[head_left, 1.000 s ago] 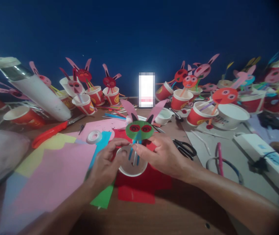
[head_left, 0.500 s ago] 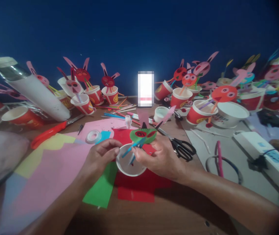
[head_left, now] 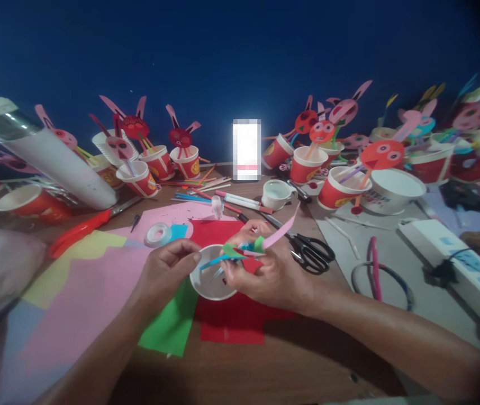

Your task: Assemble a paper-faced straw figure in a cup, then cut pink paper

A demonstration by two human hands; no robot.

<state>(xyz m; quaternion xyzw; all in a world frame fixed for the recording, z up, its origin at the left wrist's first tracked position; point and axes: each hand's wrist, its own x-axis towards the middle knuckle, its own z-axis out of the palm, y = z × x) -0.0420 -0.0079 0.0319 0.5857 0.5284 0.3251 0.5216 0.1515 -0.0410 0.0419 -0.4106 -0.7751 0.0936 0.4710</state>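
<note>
My right hand (head_left: 265,273) is closed round a green paper rabbit face (head_left: 246,248) with pink ears and blue straws, which now lies tipped almost flat. My left hand (head_left: 168,267) pinches the tip of a blue straw (head_left: 214,260) at the rim of a white paper cup (head_left: 206,284). The cup stands on red paper (head_left: 235,320) between both hands.
Pink, yellow and green paper sheets (head_left: 84,287) cover the left of the table. Black scissors (head_left: 311,253), a tape roll (head_left: 158,233), red-handled scissors (head_left: 80,230), pens (head_left: 240,199) and several red cups with paper rabbits (head_left: 143,163) lie beyond. A power strip (head_left: 454,264) sits right.
The green rabbit face has tipped from upright to nearly flat in my right hand. Both hands and the cup shifted slightly left, and my left fingers closed on a straw.
</note>
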